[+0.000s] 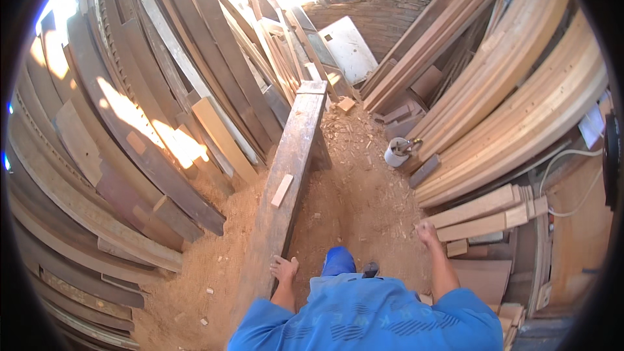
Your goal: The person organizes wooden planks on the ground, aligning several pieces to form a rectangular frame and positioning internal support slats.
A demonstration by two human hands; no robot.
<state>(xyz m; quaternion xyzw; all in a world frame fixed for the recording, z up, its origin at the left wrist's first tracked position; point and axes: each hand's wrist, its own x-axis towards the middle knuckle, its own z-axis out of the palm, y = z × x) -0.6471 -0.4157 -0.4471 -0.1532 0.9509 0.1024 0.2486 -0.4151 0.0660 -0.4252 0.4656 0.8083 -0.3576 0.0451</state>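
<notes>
A long dark wooden beam [292, 156] runs from near my body away toward the back of the shed. My left hand [284, 268] rests on its near end, fingers spread flat on the top, holding nothing. A small pale wood offcut [282, 190] lies on the beam farther along. My right hand [427, 233] hangs free at my right side, fingers curled loosely, just short of a stack of pale planks [481, 218]. Blue sleeves and a blue garment fill the lower edge.
Dark planks [130, 136] lean in rows on the left; pale boards [520, 91] lean on the right. Sawdust and wood chips [357, 188] cover the floor. A white tin with a tool in it [397, 152] stands by the right boards. A white cable [572, 182] hangs at far right.
</notes>
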